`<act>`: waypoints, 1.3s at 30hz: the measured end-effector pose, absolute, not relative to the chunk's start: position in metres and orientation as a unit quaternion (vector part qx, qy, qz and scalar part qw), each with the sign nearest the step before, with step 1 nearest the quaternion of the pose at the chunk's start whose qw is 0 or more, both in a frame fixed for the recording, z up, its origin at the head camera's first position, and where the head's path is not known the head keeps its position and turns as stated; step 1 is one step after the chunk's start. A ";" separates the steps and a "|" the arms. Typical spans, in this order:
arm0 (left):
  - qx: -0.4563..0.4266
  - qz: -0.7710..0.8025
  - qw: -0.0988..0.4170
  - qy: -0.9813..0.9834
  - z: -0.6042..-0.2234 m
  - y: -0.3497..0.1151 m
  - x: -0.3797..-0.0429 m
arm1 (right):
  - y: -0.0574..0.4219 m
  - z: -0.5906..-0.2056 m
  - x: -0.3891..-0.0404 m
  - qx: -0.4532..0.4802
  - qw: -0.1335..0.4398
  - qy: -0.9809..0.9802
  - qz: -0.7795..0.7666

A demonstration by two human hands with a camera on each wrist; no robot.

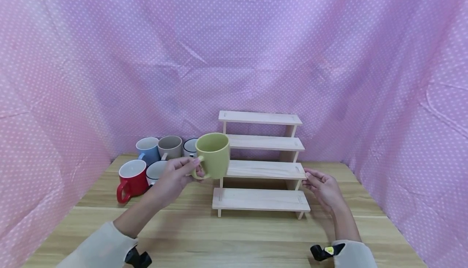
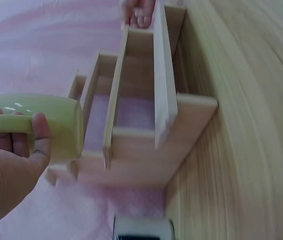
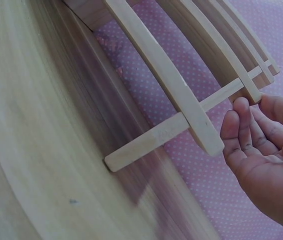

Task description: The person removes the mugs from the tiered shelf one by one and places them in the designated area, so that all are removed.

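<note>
A yellow-green mug (image 1: 215, 158) is held upright in the air by its handle; my left hand (image 1: 179, 177) has its fingers and thumb around that handle. In the head view the mug overlaps the left ends of the middle steps of a pale wooden four-step display stand (image 1: 261, 199). On the stand's other side, my right hand (image 1: 323, 187) pinches the right end of the second step from the bottom. The right wrist view shows its thumb and fingertips (image 3: 241, 105) at that board's corner (image 3: 251, 92).
Left of the stand, mugs stand on the wooden table (image 1: 226, 235): a red mug (image 1: 133, 178), a blue one (image 1: 147, 150), a grey-beige one (image 1: 170, 147) and white ones with dark rims (image 1: 156, 169), partly hidden by the left hand. A pink-purple dotted cloth (image 1: 256, 48) hangs around the table.
</note>
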State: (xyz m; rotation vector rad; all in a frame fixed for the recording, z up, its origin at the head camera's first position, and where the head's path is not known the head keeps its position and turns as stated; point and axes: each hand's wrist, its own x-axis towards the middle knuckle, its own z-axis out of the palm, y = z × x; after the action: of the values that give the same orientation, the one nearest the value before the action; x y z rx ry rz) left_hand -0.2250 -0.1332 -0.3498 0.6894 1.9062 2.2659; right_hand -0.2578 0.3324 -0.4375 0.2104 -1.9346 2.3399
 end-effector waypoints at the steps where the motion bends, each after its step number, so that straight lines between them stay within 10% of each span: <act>1: 0.225 0.743 0.048 0.628 -0.350 -0.138 -0.225 | 0.332 -0.438 -0.258 0.069 0.049 -0.635 0.768; 39: 0.017 0.681 -0.002 0.732 -0.422 -0.188 -0.234 | 0.327 -0.436 -0.254 0.063 0.050 -0.633 0.770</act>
State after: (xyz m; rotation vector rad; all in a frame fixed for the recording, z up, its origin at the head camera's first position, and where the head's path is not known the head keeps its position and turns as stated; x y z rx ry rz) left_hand -0.2338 -0.1878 -0.4225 0.0525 2.3033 2.1407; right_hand -0.2543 0.3274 -0.4361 0.1916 -1.9291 2.3450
